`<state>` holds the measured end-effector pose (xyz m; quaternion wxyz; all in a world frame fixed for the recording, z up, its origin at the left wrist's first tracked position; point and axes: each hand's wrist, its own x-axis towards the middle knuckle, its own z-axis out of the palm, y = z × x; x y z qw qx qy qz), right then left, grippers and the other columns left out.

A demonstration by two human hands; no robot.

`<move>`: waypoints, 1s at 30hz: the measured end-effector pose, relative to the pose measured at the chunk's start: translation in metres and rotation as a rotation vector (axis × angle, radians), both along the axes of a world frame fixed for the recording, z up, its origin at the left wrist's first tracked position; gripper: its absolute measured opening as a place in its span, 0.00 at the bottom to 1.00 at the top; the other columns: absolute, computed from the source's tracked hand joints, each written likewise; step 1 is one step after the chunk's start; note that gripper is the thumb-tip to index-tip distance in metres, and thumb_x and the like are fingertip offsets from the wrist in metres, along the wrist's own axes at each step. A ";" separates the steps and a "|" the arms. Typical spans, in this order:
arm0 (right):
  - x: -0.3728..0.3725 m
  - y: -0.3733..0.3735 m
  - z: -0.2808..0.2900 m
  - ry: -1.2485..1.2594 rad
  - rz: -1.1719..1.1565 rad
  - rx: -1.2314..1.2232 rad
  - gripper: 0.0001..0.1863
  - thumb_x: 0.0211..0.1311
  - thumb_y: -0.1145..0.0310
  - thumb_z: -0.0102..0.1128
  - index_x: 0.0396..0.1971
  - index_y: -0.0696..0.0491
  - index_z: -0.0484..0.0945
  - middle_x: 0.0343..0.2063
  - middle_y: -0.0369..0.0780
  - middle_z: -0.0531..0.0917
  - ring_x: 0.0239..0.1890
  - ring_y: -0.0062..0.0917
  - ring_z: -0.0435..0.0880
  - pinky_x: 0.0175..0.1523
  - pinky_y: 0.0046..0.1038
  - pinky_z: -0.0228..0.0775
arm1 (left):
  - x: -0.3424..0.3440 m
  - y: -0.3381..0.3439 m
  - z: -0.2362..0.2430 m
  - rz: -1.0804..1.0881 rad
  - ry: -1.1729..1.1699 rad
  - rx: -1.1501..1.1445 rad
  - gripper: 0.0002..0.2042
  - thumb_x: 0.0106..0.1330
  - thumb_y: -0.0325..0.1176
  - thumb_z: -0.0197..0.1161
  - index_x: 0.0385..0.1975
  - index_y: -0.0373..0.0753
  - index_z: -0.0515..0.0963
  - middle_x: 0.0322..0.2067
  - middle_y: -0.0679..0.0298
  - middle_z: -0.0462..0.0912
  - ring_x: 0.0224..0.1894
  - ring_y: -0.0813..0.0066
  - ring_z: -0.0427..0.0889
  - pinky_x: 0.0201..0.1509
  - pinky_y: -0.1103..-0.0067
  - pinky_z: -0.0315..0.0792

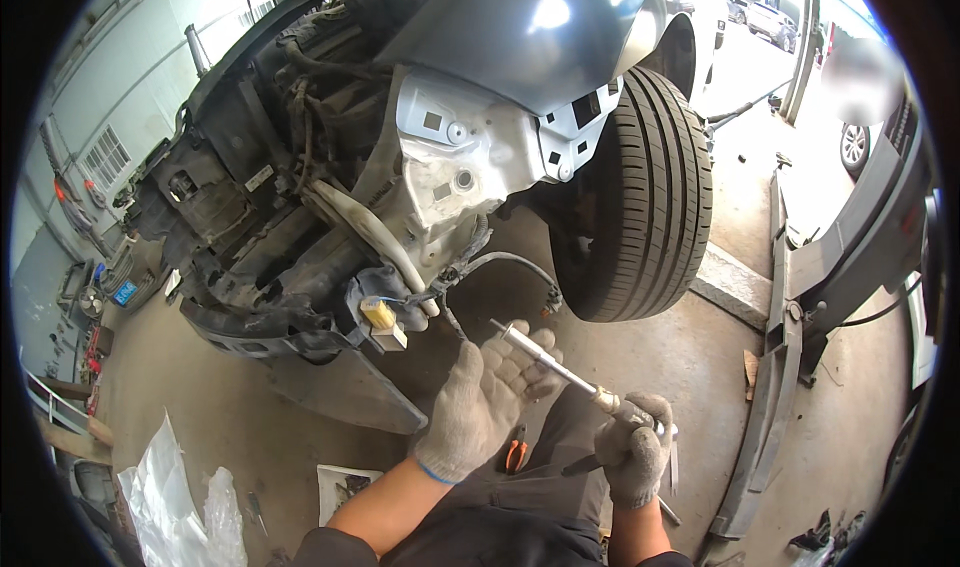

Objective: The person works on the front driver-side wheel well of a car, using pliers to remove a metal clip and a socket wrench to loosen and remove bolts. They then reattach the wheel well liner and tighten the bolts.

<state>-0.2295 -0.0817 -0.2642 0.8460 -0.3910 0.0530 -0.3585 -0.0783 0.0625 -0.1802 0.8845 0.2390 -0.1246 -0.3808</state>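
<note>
My right hand (636,450), in a grey knit glove, is closed round the rear end of what looks like a ratchet wrench with a long silver extension bar (562,366). The bar slants up to the left and ends in a thin tip. A dark, handle-like piece (581,465) sticks out beside that hand; its join is hidden. My left hand (478,407), gloved too, lies palm up with fingers apart, behind the bar's tip. Beyond it is the car's stripped front end, with a pale metal body panel (450,182) and a dangling wiring harness (505,258).
A front tyre (655,202) stands right of the open bodywork. Grey lift arms (765,417) run along the right. Orange-handled pliers (516,451) lie near my legs. Plastic sheeting (170,502) and a white tray (338,482) with small parts are on the floor at left.
</note>
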 end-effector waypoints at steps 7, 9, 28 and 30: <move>0.015 -0.021 0.011 0.001 -0.097 -0.081 0.30 0.63 0.53 0.69 0.56 0.58 0.71 0.16 0.30 0.63 0.15 0.15 0.61 0.19 0.21 0.51 | 0.058 0.055 0.122 0.968 -1.768 0.835 0.21 0.56 0.22 0.61 0.53 0.26 0.75 0.49 0.46 0.83 0.47 0.57 0.85 0.55 0.68 0.78; 0.021 -0.021 0.022 0.085 -0.106 -0.097 0.31 0.63 0.52 0.70 0.55 0.59 0.71 0.18 0.31 0.65 0.17 0.17 0.65 0.21 0.22 0.56 | 0.095 0.048 0.149 0.724 -2.055 1.174 0.27 0.53 0.32 0.70 0.53 0.27 0.75 0.48 0.44 0.82 0.49 0.47 0.83 0.56 0.65 0.77; 0.075 -0.031 0.045 0.133 0.168 -0.100 0.23 0.62 0.72 0.67 0.57 0.58 0.75 0.50 0.38 0.82 0.44 0.15 0.80 0.48 0.21 0.76 | 0.150 0.038 0.133 0.383 -1.781 1.174 0.23 0.63 0.47 0.69 0.47 0.32 0.83 0.43 0.52 0.86 0.46 0.61 0.84 0.52 0.69 0.75; 0.075 -0.031 0.047 0.128 0.184 -0.095 0.23 0.62 0.73 0.67 0.57 0.58 0.75 0.51 0.39 0.82 0.46 0.15 0.80 0.49 0.22 0.76 | 0.150 0.035 0.134 0.346 -1.772 1.125 0.23 0.63 0.46 0.69 0.47 0.31 0.83 0.43 0.53 0.86 0.46 0.63 0.83 0.52 0.70 0.75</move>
